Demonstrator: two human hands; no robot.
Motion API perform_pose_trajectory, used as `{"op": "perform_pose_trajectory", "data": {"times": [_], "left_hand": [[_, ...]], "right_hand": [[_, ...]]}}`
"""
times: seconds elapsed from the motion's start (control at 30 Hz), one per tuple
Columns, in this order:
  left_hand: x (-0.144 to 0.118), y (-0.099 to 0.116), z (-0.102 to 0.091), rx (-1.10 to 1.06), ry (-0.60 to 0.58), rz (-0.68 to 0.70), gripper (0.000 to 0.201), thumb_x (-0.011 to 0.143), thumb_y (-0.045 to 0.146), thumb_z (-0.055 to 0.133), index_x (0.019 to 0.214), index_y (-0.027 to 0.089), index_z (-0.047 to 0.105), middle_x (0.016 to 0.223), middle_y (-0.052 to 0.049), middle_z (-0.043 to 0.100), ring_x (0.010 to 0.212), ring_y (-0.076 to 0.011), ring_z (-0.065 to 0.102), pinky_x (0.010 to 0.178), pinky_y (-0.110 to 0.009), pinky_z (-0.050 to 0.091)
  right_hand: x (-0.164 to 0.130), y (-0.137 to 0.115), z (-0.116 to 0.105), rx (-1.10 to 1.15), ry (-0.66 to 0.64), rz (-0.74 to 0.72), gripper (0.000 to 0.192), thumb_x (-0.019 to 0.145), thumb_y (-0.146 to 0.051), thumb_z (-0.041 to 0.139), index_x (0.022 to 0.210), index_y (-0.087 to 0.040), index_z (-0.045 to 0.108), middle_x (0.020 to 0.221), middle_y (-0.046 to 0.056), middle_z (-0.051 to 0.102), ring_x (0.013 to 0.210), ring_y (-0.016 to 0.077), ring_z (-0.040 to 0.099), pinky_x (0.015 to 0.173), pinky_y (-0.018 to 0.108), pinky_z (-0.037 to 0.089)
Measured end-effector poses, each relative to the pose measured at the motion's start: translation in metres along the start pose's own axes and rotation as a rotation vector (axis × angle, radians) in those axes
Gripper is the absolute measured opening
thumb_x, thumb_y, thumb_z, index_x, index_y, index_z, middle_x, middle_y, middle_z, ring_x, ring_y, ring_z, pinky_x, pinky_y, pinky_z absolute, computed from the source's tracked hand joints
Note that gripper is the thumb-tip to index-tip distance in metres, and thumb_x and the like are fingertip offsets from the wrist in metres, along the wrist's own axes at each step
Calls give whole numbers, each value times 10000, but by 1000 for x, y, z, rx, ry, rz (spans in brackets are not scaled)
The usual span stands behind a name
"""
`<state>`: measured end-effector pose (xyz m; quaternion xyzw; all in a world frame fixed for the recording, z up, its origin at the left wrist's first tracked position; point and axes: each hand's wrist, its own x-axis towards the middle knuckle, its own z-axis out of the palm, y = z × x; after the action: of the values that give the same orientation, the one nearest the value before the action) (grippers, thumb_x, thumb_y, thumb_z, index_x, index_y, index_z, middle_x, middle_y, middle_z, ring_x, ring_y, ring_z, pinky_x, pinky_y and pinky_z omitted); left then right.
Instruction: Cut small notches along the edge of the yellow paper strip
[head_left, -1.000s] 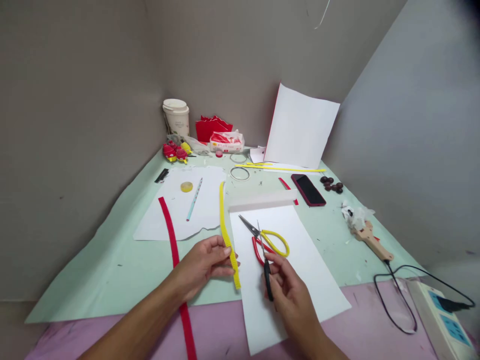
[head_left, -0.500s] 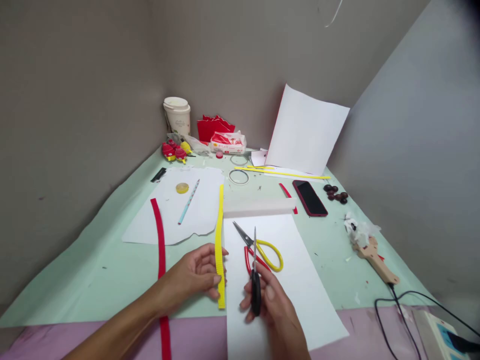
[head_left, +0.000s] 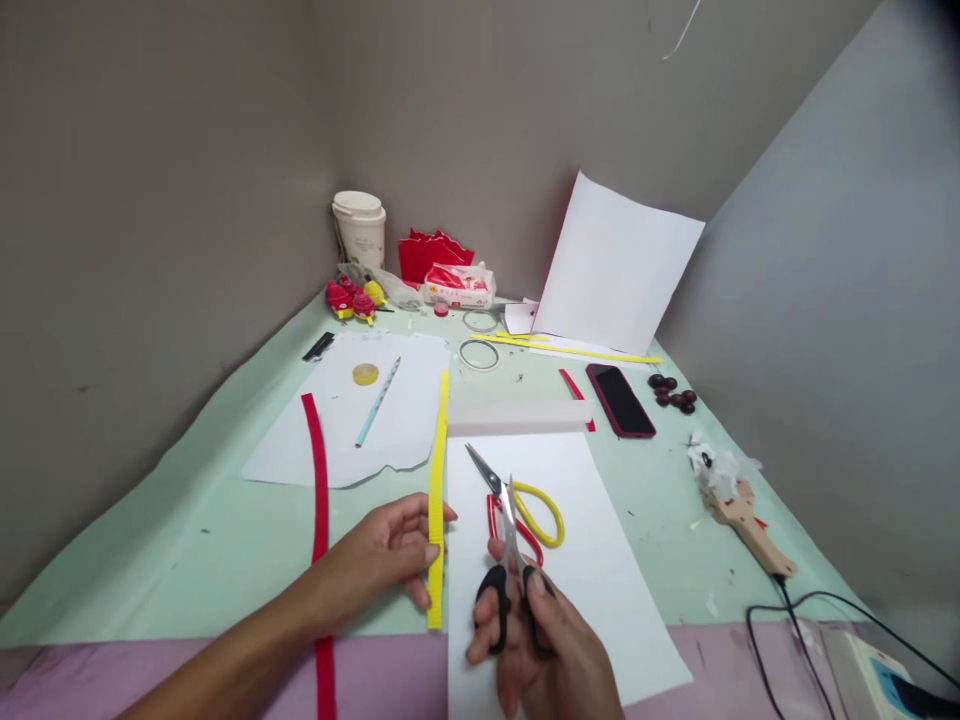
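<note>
While left hand (head_left: 390,555) pinches yellow strip (head_left: 437,490), right hand (head_left: 540,640) grips black scissors (head_left: 512,580); green mat (head_left: 210,540), grey walls.

ribbed yellow paper strip (head_left: 436,520), shiny metal scissors (head_left: 511,560)

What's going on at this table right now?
A person is doing paper craft. The left hand pinches a yellow crinkled strip near its lower end, along the edge of a white sheet. The right hand holds black-handled scissors, blades pointing away. A second pair of scissors, with yellow and red handles, lies on the sheet, and a red strip lies to the left.
</note>
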<state>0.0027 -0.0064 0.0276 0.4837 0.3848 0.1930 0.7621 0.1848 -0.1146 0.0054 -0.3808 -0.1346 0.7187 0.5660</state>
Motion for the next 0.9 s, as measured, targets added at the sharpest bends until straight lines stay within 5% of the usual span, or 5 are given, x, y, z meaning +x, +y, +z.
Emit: {"op": "perform_pose_trajectory", "data": {"times": [0.27,0.67,0.9], "left_hand": [[1,4,4,6,41,41,311,805,219,629,1099,145,556,882,-20,566,731,-145,590,595,-288,566],[1,0,5,-43,31,89,405,730,140,655,1121,153,548,884,-21,605,672,-114,591,620,-260,514],[4,8,5,-136,82,35,368,781,201,667,1126,125,564,980,-105,656,889,-205,658,653,-264,542]], "right_hand": [[-4,-18,0,145,38,71,455,923,-428,548,1239,-102,552,928,151,695,843,262,701,399,213,541],[-6,-25,8,158,77,106,364,814,-387,700,1030,-96,671,766,106,696,618,168,663,368,153,447],[-10,-29,9,-96,136,7,448,766,-465,732,1030,-109,660,719,61,657,496,117,571,354,165,410]]}}
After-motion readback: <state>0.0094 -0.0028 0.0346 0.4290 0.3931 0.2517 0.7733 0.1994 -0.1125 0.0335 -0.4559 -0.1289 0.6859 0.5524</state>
